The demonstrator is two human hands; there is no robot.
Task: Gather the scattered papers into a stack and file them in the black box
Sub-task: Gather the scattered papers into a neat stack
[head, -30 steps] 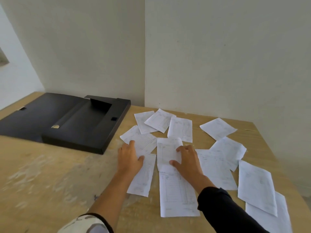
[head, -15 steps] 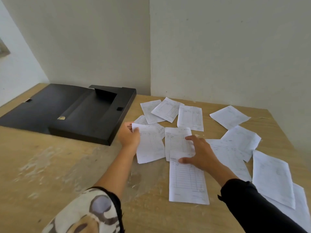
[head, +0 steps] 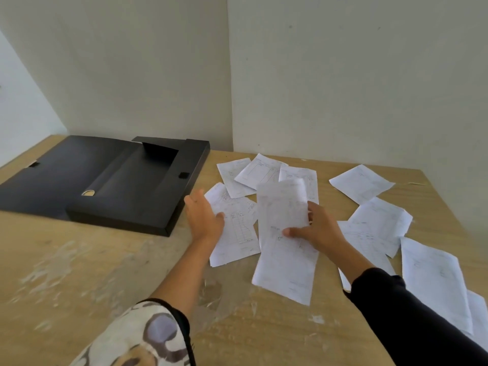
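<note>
Several white printed papers lie scattered over the wooden table [head: 79, 273]. My right hand [head: 314, 228] grips two overlapping middle sheets [head: 282, 215] and lifts them off the table. My left hand [head: 203, 215] holds the edge of another sheet [head: 237, 233] just to their left. More papers lie at the back [head: 261, 171] and on the right [head: 361, 183], [head: 433, 278]. The black box [head: 126, 194] stands open at the left with its lid [head: 60, 170] flat on the table.
Pale walls meet in a corner right behind the table. The table's right edge runs close to the rightmost papers. Worn, scuffed wood fills the near left of the table.
My right hand has closed on the two middle sheets and raised them. My left hand slid its sheet up and to the right, beside the middle ones.
</note>
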